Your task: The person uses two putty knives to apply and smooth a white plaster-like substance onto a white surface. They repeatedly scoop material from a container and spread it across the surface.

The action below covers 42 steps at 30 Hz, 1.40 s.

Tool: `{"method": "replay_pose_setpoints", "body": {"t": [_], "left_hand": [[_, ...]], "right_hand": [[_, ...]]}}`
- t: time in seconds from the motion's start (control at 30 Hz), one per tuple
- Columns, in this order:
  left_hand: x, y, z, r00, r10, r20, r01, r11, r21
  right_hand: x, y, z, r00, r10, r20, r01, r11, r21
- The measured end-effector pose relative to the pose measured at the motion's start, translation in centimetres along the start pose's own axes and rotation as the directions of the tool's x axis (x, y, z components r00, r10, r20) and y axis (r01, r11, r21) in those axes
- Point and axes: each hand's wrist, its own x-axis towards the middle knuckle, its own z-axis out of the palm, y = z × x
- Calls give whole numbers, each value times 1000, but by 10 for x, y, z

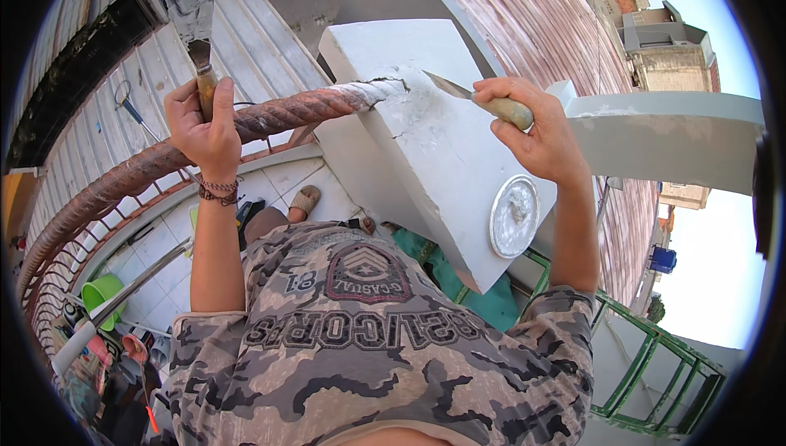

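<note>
Camouflage shirt (377,372) below, right hand (540,137) (curled) grips a scraper (506,110).

A wide scraper (198,47), a pointed scraper (508,110) and a round lid (511,247) were at a cracked white pillar (458,192).
The wide scraper, grey-smeared, pointed forward from the left hand (205,129); the pointed one slanted from the right hand (540,133) toward the pillar's rough patch. The lid lay on the pillar, holding pale paste (518,203).

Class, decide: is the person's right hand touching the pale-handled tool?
Touching. The head view shows the right hand gripping the tool's pale handle, skin against it, no gap.
</note>
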Motion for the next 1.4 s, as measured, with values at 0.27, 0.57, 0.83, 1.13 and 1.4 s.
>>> {"method": "replay_pose_setpoints", "body": {"t": [0.27,0.57,0.83,1.13,1.4], "left_hand": [[0,-8,-1,1000,-27,8,27,999,-28],[-1,-14,2,999,-37,32,39,998,-51],[-1,-12,3,998,-54,34,56,995,-78],[2,-16,3,995,-84,53,88,993,-76],[5,-16,6,997,-65,36,68,993,-99]], "right_hand": [[-24,-6,42,999,-38,25,37,999,11],[-34,0,36,999,-23,-33,23,1000,-3],[-68,-9,48,1000,-14,-3,14,999,44],[-71,-13,83,994,-15,-108,5,996,-89],[-78,-24,93,989,-5,-147,-5,998,-66]]}}
